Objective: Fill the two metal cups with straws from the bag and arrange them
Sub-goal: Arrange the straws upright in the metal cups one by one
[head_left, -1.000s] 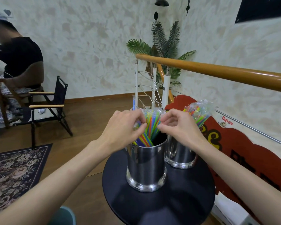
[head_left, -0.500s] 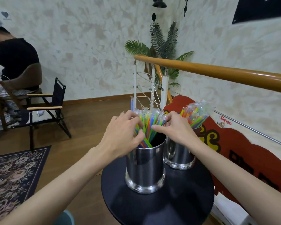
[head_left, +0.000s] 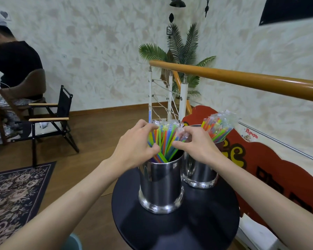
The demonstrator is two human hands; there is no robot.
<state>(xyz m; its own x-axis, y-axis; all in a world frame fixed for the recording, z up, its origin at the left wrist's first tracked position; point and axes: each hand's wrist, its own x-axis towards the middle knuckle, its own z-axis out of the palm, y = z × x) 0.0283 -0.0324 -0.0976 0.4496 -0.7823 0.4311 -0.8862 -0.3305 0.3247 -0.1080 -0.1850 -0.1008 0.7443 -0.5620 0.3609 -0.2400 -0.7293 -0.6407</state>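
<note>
Curled fingers (head_left: 153,147) pinch straws (head_left: 163,139).

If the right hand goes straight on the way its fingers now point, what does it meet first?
Its fingers point leftward, so the right hand would probably press first into the bunch of colourful plastic straws in the near shiny metal cup, then the left hand; depth is unclear.
</note>
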